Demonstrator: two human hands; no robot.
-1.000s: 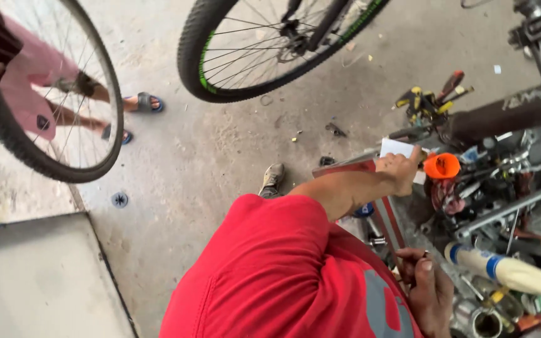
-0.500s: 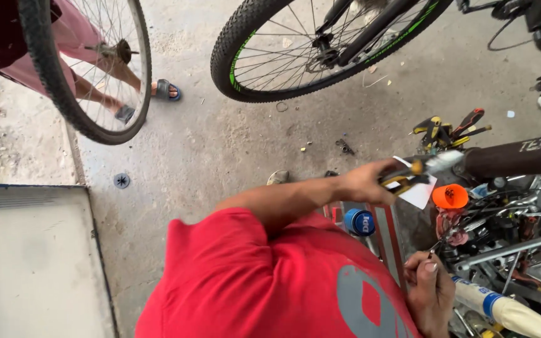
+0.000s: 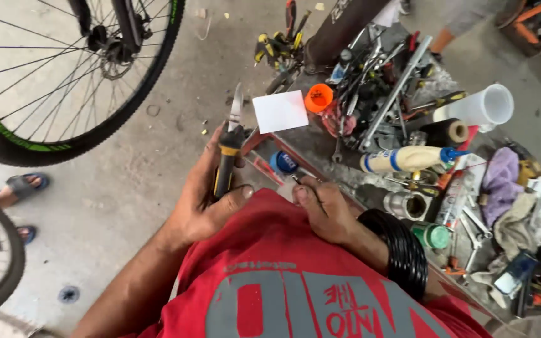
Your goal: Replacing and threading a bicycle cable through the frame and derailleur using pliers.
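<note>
Yellow-black pliers in left hand | white card beside orange cap

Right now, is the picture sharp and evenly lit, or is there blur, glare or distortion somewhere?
Head view: soft, even daylight, no hard shadows; the pliers in the left hand and the right hand are fairly sharp; mild glare on the white card; the bicycle wheel curves near the edge, suggesting wide-lens distortion.

Black-and-yellow-handled pliers stand upright, tips up, above the red shirt.
</note>
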